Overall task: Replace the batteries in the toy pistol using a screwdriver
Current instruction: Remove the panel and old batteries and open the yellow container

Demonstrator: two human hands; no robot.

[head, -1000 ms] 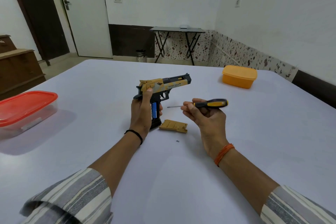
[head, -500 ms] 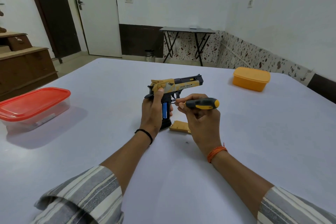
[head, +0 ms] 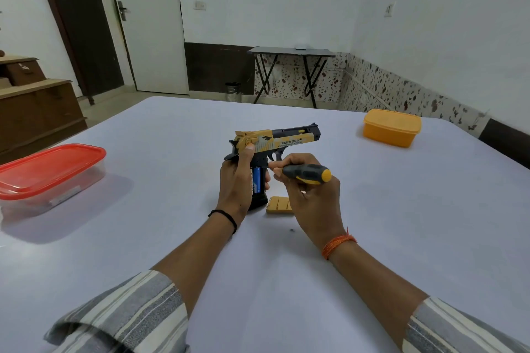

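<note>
A yellow and black toy pistol (head: 286, 140) stands upright on its grip on the white table (head: 401, 223), barrel pointing right. My left hand (head: 236, 180) is wrapped around the grip, where a blue battery (head: 256, 180) shows in the uncovered compartment. My right hand (head: 309, 195) holds a black and yellow screwdriver (head: 308, 174) with its tip at the grip, hidden behind my fingers. The yellow grip cover (head: 279, 205) lies flat on the table by the pistol's base. A tiny dark screw (head: 291, 230) lies just in front of it.
A clear box with a red lid (head: 48, 172) sits at the table's left edge. A yellow lidded box (head: 391, 127) is at the far right. Beyond the table are a wooden cabinet (head: 37, 112) and a folding side table (head: 289, 51).
My right hand has brought the screwdriver leftward from open air to the pistol's grip. My left hand keeps the pistol in place. The head view has shifted slightly.
</note>
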